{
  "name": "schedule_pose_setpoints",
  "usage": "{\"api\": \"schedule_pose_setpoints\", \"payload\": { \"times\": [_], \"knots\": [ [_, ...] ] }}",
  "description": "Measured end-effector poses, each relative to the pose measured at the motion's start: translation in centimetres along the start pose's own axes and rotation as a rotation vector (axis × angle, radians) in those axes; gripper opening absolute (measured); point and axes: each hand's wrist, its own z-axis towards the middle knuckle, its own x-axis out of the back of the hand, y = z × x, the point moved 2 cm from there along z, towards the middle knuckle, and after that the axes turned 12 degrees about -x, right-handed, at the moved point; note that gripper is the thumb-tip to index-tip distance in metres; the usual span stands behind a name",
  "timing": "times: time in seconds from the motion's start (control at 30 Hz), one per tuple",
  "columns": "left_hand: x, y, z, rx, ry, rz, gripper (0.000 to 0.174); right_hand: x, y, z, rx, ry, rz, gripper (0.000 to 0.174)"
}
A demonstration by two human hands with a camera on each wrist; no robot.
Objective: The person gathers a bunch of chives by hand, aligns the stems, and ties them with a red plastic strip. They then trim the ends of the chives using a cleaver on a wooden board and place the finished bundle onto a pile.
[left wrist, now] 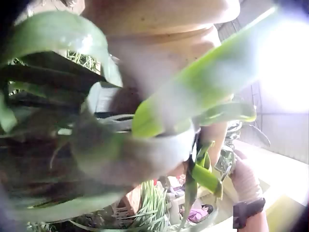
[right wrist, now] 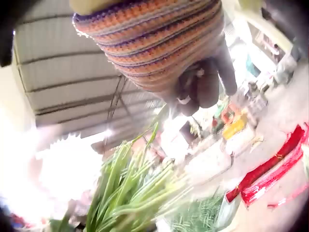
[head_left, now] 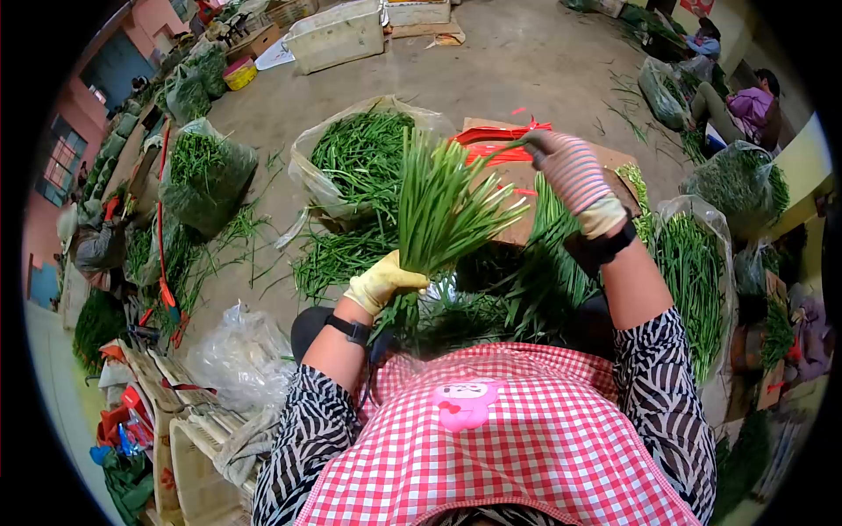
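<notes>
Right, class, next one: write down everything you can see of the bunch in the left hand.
The bunch is many long, narrow green stalks, bright and fresh-looking, with paler, almost whitish ends. The yellow-gloved left hand grips it low down. Beyond the grip it fans out loosely, away from the person; behind the hand, darker green leaves trail towards the checked apron. No tie shows on it.
</notes>
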Motion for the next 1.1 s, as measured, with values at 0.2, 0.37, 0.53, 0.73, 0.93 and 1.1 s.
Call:
{"api": "schedule_pose_setpoints", "payload": {
  "times": [0.2, 0.37, 0.53, 0.73, 0.93, 1.1],
  "knots": [
    [1.1, 0.0, -0.2, -0.046, 0.162, 0.067, 0.029, 6.9, 0.4, -3.4, -0.409, -0.558, 0.343, 0.031],
    [0.2, 0.1, 0.5, -0.075, 0.157, 0.059, 0.031, 4.2, -4.4, -5.7, 0.071, -0.577, 0.008, 0.047],
    [-0.6, 0.0, 0.9, -0.071, 0.095, 0.139, 0.033, -1.2, -6.8, -2.9, 0.137, -0.112, -0.070, 0.074],
    [-0.4, -0.5, 0.6, -0.011, 0.062, 0.088, 0.038, -3.8, -6.8, -1.5, 0.175, -0.195, -0.268, 0.070],
    [-1.0, 0.4, 0.5, 0.026, 0.054, 0.069, 0.040, -4.4, -6.6, -1.6, 0.137, -0.194, -0.294, 0.065],
    [-0.2, 0.0, 0.4, 0.070, -0.039, 0.013, 0.053, -3.8, -6.7, -1.5, 0.290, -0.205, -0.266, 0.030]
  ]
}}
